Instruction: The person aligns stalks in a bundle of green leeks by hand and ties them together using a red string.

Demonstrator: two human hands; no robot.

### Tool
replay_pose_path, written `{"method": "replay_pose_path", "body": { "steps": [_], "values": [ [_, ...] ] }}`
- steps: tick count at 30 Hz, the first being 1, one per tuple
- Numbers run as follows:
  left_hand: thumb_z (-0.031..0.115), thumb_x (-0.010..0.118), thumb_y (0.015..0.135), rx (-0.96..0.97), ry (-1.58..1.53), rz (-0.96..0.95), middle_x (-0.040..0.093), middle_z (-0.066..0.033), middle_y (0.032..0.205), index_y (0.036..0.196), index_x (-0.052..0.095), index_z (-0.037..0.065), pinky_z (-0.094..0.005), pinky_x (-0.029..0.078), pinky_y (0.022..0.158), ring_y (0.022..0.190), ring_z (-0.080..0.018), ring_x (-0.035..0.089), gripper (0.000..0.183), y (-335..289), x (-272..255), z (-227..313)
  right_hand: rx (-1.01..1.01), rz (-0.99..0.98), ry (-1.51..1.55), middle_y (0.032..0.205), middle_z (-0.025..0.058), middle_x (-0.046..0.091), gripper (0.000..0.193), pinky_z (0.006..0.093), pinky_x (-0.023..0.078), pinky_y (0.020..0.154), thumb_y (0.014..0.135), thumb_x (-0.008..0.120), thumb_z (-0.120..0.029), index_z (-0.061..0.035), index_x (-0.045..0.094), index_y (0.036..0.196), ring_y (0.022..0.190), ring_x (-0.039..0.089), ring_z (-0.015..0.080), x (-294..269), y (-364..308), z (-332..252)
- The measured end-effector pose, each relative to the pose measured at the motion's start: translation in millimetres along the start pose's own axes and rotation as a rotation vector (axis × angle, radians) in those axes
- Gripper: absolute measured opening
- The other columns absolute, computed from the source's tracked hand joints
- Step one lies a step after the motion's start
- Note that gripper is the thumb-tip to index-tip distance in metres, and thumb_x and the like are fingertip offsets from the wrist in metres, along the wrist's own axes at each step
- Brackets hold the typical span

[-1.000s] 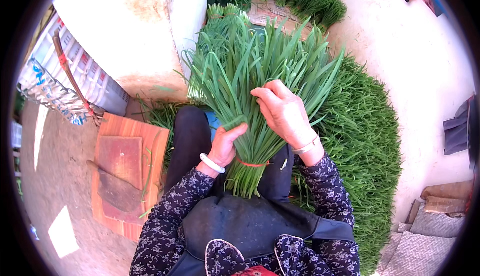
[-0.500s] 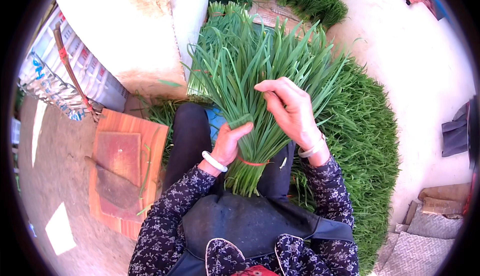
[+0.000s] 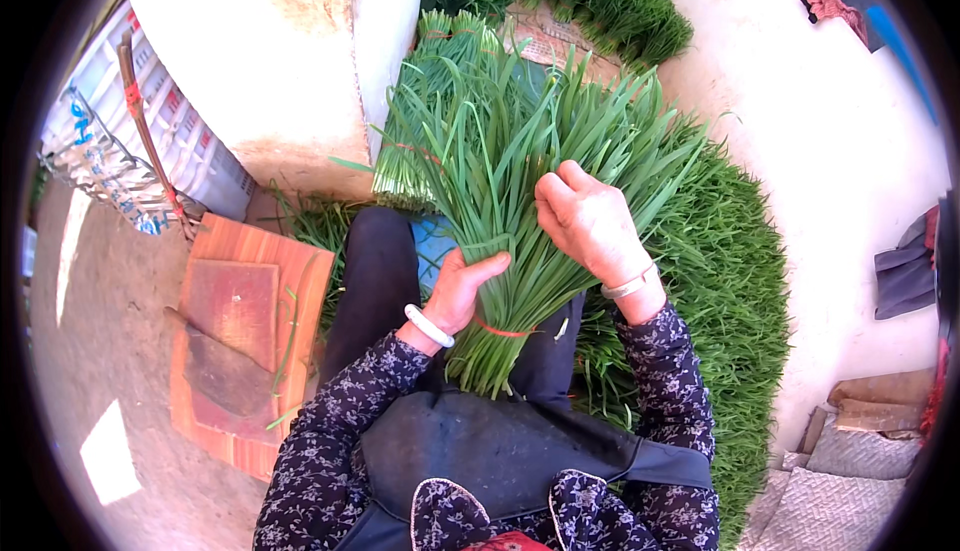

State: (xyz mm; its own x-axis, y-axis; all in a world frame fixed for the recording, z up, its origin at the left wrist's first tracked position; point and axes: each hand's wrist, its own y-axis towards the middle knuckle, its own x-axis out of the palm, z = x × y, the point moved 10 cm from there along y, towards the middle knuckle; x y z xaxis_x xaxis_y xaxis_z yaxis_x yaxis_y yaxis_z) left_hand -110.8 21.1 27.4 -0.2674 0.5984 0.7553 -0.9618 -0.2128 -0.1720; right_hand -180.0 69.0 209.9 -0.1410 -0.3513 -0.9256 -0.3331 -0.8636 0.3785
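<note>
The left hand (image 3: 462,286) clasps the bundle of green chives (image 3: 500,191) just above its red tie (image 3: 500,331), over the lap; the right hand (image 3: 585,221) presses into the blades. Light, floppy, easily bruised: best gripped at the tied stems

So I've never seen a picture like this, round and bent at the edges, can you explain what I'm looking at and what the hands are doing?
A wide fisheye camera on a person's head looks down, which bends straight edges. The two forearms in flowered sleeves are that person's own. The left hand grips a bundle of long green leaves near its red tie, over the lap. The right hand rests on the leaves. More such greens lie piled around. To the left, a wooden board carries a cleaver.
</note>
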Motion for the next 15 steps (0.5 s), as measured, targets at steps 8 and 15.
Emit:
{"method": "replay_pose_path", "body": {
  "steps": [8, 15],
  "values": [
    [0.006, 0.065, 0.09, 0.007, 0.001, -0.078, 0.068, -0.0044, 0.115, 0.12, 0.063, 0.003, -0.0319, 0.049, 0.092, 0.102, -0.0157, 0.063, 0.031, 2.8, -7.2, -0.8, 0.516, -0.132, 1.467, 0.089, 0.0035, 0.069, 0.013, 0.0232, 0.052, 0.062, 0.095, 0.057, -0.009, -0.0018, 0.062, 0.105, 0.067, 0.062, 0.0099, -1.3, -25.9, -1.5],
    [0.006, 0.063, 0.089, -0.008, -0.011, -0.082, 0.065, -0.0074, 0.122, 0.128, 0.057, 0.002, -0.035, 0.047, 0.098, 0.11, -0.0177, 0.061, 0.039, 6.7, -10.6, -8.1, 0.371, -0.089, 1.146, 0.089, 0.0072, 0.068, 0.012, 0.0257, 0.054, 0.062, 0.09, 0.065, -0.004, -0.0019, 0.068, 0.102, 0.071, 0.066, 0.0123, -4.9, -4.9, -12.6]
  ]
}}
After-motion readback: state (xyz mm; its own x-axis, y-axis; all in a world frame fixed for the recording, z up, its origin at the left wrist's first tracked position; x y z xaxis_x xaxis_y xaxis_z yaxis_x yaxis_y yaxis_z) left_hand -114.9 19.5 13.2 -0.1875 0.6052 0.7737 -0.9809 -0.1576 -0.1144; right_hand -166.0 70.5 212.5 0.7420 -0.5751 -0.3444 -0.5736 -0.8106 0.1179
